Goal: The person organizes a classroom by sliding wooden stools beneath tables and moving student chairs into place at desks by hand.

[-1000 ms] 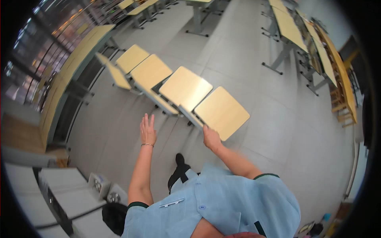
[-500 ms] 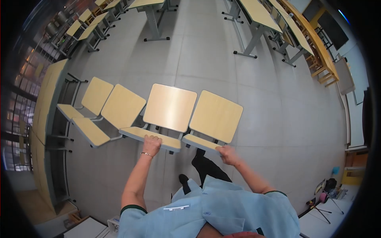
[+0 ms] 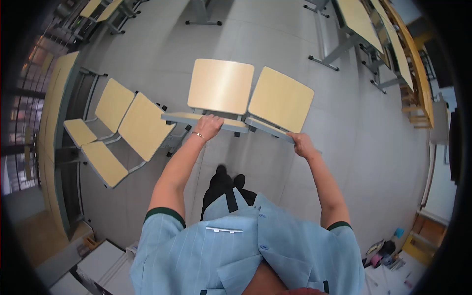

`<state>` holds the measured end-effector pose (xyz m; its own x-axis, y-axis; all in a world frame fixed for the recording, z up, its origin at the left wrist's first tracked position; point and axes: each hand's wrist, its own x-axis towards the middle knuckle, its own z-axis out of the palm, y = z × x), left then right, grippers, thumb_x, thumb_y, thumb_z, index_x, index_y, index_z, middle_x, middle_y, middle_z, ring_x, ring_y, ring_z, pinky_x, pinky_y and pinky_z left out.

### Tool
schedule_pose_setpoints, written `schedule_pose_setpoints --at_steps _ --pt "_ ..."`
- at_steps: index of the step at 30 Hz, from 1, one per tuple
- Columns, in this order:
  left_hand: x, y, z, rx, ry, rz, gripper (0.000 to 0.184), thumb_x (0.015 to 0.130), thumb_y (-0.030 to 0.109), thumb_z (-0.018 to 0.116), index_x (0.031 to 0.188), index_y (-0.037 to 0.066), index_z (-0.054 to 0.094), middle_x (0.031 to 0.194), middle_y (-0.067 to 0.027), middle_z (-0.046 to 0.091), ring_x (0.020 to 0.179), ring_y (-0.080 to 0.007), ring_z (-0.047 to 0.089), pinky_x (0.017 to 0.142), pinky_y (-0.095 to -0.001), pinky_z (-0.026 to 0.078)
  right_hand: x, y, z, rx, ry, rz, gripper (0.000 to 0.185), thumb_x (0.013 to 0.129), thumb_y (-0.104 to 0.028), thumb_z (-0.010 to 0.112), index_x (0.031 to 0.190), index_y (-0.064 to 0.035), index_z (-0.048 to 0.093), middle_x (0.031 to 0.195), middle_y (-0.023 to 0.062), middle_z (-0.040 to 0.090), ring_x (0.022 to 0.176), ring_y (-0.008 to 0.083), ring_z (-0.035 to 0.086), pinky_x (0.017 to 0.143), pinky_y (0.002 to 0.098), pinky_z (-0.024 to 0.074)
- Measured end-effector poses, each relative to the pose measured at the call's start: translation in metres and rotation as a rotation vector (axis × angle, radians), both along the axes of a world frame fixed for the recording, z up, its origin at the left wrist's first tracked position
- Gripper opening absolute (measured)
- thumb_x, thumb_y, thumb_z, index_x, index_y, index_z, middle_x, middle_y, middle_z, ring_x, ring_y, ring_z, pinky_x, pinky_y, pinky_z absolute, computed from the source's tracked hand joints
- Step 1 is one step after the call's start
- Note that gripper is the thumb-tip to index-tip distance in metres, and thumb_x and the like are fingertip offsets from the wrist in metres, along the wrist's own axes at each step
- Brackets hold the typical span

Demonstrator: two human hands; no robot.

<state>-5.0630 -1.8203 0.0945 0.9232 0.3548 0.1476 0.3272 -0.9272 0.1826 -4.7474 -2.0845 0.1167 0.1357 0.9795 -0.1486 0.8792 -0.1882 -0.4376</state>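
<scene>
The middle chair (image 3: 221,86), with a pale wood seat and a grey-edged backrest, stands just above the centre of the frame; the outer chair (image 3: 281,96) is just beside it to the right, with a narrow gap between their seats. The left hand (image 3: 209,127) is mostly closed, its fingers curled over the top edge of the middle chair's backrest. The right hand (image 3: 302,144) is closed around the right end of the outer chair's backrest. Two similar chairs (image 3: 146,123) stand close together at centre left, apart from the held pair. Beyond them, a long table (image 3: 51,123) runs down the left side. Pale desks (image 3: 361,24) fill the upper right, alongside a wooden bench (image 3: 418,83).
</scene>
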Motion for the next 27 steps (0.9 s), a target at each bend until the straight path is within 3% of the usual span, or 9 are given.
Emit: schedule_pose_setpoints --at_steps 3,4,6,8,14,18,22,25,27 --pt "0.040 0.039 -0.017 -0.031 -0.033 -0.034 0.008 0.072 0.008 0.059 0.079 0.011 0.059 0.079 -0.0067 0.062 0.081 -0.0255 0.061 0.067 -0.0409 0.049 0.041 0.033 0.002 -0.013 -0.022 -0.054 0.051 0.067 0.009 0.046 0.109 -0.0125 0.064 0.090 0.0192 0.064 0.084 0.0388 0.060 0.072 0.0443 0.0490" --pt "0.055 0.053 -0.007 -0.064 0.107 -0.009 0.009 0.073 0.008 0.057 0.082 0.011 0.058 0.084 -0.0063 0.062 0.085 -0.0249 0.060 0.070 -0.0409 0.049 0.062 0.044 -0.012 -0.028 -0.053 -0.040 0.051 0.067 0.009 0.047 0.110 -0.0124 0.064 0.093 0.0191 0.064 0.085 0.0383 0.061 0.073 0.0440 0.0488" --pt "0.079 0.086 -0.014 -0.052 -0.026 -0.029 0.008 0.075 0.011 0.056 0.083 0.013 0.058 0.081 -0.0049 0.062 0.084 -0.0234 0.061 0.069 -0.0397 0.049 0.086 0.073 -0.017 -0.031 0.054 -0.037 0.052 0.066 0.011 0.048 0.109 -0.0122 0.064 0.095 0.0194 0.064 0.089 0.0378 0.061 0.075 0.0424 0.0489" --pt "0.107 0.119 -0.023 -0.029 0.078 -0.039 0.004 0.076 0.012 0.054 0.079 0.013 0.057 0.076 -0.0028 0.062 0.080 -0.0220 0.063 0.065 -0.0365 0.051 0.102 0.103 -0.010 -0.137 -0.025 -0.056 0.050 0.066 0.011 0.050 0.108 -0.0116 0.065 0.095 0.0206 0.064 0.090 0.0378 0.062 0.076 0.0407 0.0493" --pt "0.195 0.216 -0.034 -0.003 0.051 -0.086 0.005 0.075 0.011 0.054 0.078 0.014 0.056 0.074 -0.0017 0.062 0.078 -0.0214 0.063 0.061 -0.0360 0.051 0.182 0.184 -0.033 -0.001 0.061 0.017 0.049 0.066 0.009 0.050 0.109 -0.0114 0.063 0.091 0.0204 0.064 0.087 0.0399 0.060 0.074 0.0419 0.0496" --pt "0.264 0.286 -0.026 -0.088 0.061 -0.075 0.007 0.074 0.010 0.055 0.080 0.013 0.057 0.076 -0.0031 0.061 0.080 -0.0233 0.061 0.069 -0.0384 0.049 0.238 0.253 -0.015 -0.090 0.008 -0.087 0.051 0.063 0.008 0.048 0.108 -0.0116 0.063 0.092 0.0181 0.065 0.085 0.0395 0.060 0.075 0.0434 0.0495" --pt "0.307 0.340 -0.032 -0.016 0.080 -0.124 0.005 0.073 0.010 0.057 0.078 0.011 0.057 0.078 -0.0052 0.063 0.079 -0.0243 0.062 0.068 -0.0388 0.050 0.279 0.291 -0.027 -0.093 -0.093 -0.101 0.051 0.061 0.008 0.050 0.108 -0.0089 0.063 0.090 0.0177 0.065 0.088 0.0366 0.060 0.080 0.0440 0.0461" --pt "0.369 0.406 -0.039 -0.022 0.061 -0.147 0.002 0.074 0.009 0.056 0.076 0.011 0.056 0.074 -0.0058 0.062 0.075 -0.0243 0.062 0.063 -0.0383 0.050 0.343 0.359 -0.029 -0.043 -0.107 -0.067 0.048 0.061 0.009 0.048 0.105 -0.0068 0.063 0.092 0.0191 0.066 0.082 0.0391 0.060 0.071 0.0450 0.0491" --pt "0.396 0.427 -0.034 0.009 0.061 -0.144 0.003 0.074 0.009 0.057 0.075 0.011 0.056 0.073 -0.0057 0.062 0.074 -0.0246 0.062 0.061 -0.0382 0.050 0.369 0.383 -0.024 -0.018 -0.094 -0.073 0.049 0.061 0.006 0.052 0.106 -0.0084 0.063 0.087 0.0180 0.065 0.083 0.0375 0.061 0.073 0.0447 0.0485"
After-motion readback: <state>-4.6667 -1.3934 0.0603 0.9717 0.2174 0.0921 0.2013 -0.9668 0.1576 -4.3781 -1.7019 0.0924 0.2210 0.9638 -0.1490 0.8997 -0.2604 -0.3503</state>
